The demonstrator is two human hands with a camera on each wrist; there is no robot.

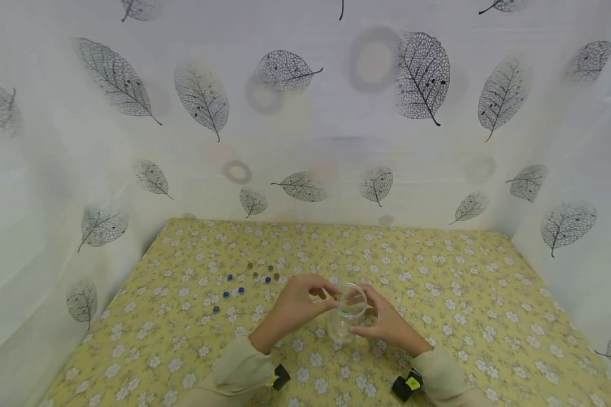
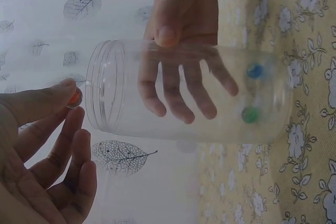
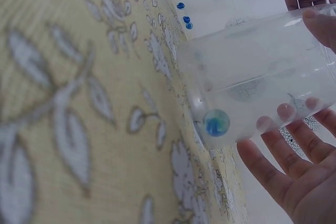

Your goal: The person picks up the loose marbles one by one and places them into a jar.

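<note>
My left hand (image 1: 297, 302) pinches an orange-red marble (image 2: 77, 99) between thumb and forefinger, right by the open mouth of a clear jar (image 2: 205, 129). The other fingers of that hand are bent, with nothing in them. From the far side, my right hand (image 1: 384, 321) grips the jar around its body, thumb on one side and fingers spread along the other. The jar stands upright over the table. Inside at its bottom lie a blue marble (image 2: 254, 71) and a green marble (image 2: 249, 114); in the right wrist view a blue-green marble (image 3: 216, 123) shows through the wall.
Left of the hands, several loose marbles lie scattered on the table, among them a blue marble (image 1: 241, 290), a dark teal marble (image 1: 216, 309) and a brown marble (image 1: 276, 276). A yellow floral tablecloth (image 1: 438, 271) covers the table. White leaf-print curtains (image 1: 336, 113) enclose the back and sides.
</note>
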